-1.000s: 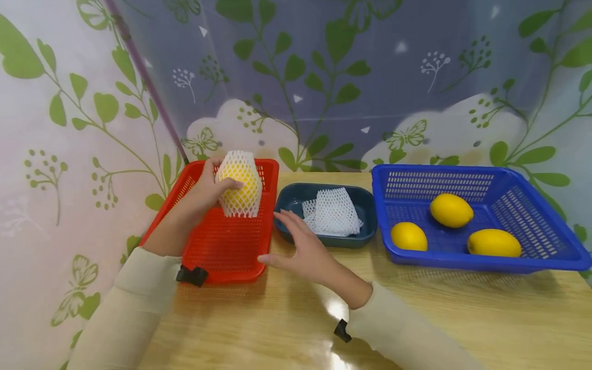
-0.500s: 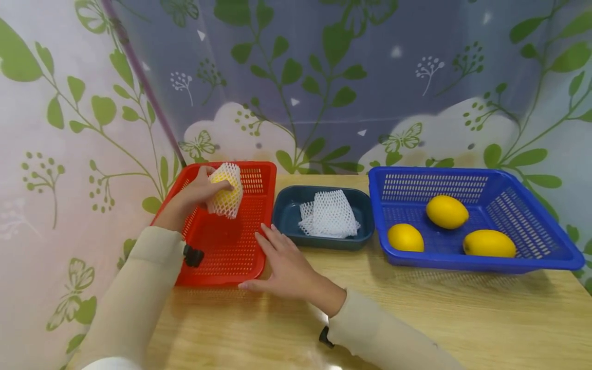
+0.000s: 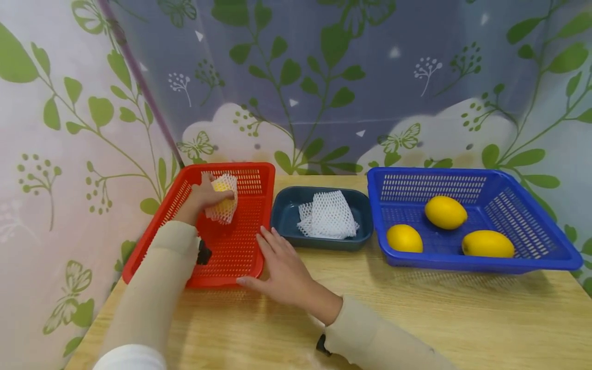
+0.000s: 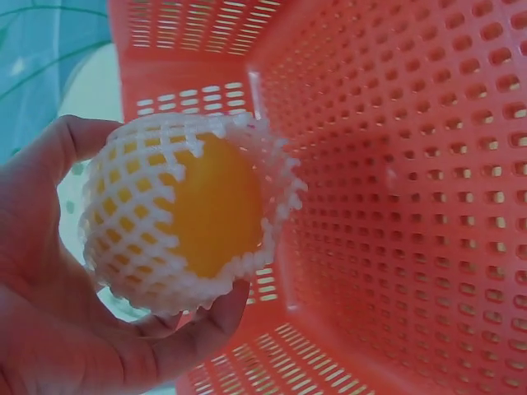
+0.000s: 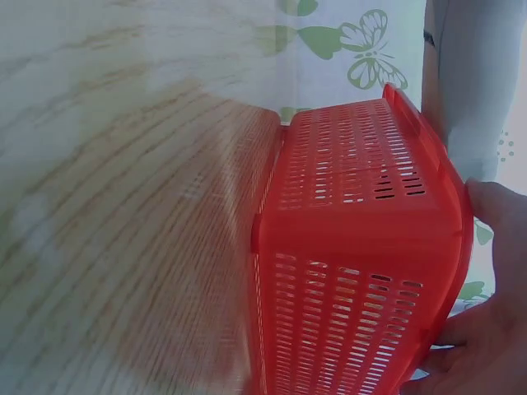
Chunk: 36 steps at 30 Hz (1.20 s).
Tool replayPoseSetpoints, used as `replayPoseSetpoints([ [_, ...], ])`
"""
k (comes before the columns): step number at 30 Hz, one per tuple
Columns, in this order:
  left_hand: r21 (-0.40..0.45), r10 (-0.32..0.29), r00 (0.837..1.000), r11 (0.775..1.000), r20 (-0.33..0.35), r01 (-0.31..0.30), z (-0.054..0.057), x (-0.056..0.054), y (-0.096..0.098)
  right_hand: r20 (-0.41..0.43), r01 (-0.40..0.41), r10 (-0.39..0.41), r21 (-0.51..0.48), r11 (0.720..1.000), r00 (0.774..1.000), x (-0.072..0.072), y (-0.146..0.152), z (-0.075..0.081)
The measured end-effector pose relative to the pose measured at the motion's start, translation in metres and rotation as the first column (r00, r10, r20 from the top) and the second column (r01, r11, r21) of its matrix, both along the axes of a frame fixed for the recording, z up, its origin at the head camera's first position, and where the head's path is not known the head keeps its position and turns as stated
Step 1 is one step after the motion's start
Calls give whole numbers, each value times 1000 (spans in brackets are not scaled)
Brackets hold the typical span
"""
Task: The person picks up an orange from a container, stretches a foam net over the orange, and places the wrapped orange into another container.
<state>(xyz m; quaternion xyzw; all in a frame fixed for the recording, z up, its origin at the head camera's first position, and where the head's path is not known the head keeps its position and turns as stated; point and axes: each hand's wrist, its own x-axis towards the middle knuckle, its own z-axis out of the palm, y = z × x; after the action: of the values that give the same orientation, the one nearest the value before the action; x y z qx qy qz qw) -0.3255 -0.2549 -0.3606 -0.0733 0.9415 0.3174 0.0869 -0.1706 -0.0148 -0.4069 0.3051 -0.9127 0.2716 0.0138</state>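
My left hand (image 3: 202,196) holds a yellow lemon (image 4: 216,206) in a white foam net sleeve (image 4: 136,214), low inside the red plastic basket (image 3: 233,254). The left wrist view shows thumb and fingers curled round the sleeve, with bare lemon showing through its open end. My right hand (image 3: 288,272) rests at the basket's near right corner. Its fingers lie along the right rim, and the thumb touches the front rim (image 5: 461,255).
Right of the red basket stands a dark teal tray (image 3: 285,218) with crumpled white foam nets (image 3: 330,216) in it. Farther right, a blue basket (image 3: 472,261) holds three bare lemons (image 3: 446,212). Patterned cloth (image 3: 324,103) hangs close behind the wooden table (image 3: 416,308).
My left hand has lowered the netted lemon deeper into the red basket. My right hand has moved left and down from beside the teal tray onto the red basket's corner.
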Motion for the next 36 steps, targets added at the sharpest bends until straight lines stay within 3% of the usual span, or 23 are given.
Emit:
replayPoseSetpoints([
  [8, -71, 21, 999, 997, 39, -18, -2, -2, 1, -19, 19, -19, -6, 1000, 1000, 6, -2, 0],
  [13, -131, 63, 998, 990, 25, -59, -4, -3, -3, -42, 26, -26, -5, 1000, 999, 10, -2, 0],
  [21, -188, 71, 997, 980, -2, -70, -17, -2, -10, -34, 24, -24, -1, 1000, 999, 10, -2, 1],
  [27, -188, 66, 998, 980, -2, -65, -20, -3, -10, -20, 17, -17, 2, 1000, 1000, 10, -1, 2],
  [36, -151, 78, 993, 986, 83, -65, -12, -2, -9, 21, -8, 8, 23, 1000, 1000, 7, 2, 7],
])
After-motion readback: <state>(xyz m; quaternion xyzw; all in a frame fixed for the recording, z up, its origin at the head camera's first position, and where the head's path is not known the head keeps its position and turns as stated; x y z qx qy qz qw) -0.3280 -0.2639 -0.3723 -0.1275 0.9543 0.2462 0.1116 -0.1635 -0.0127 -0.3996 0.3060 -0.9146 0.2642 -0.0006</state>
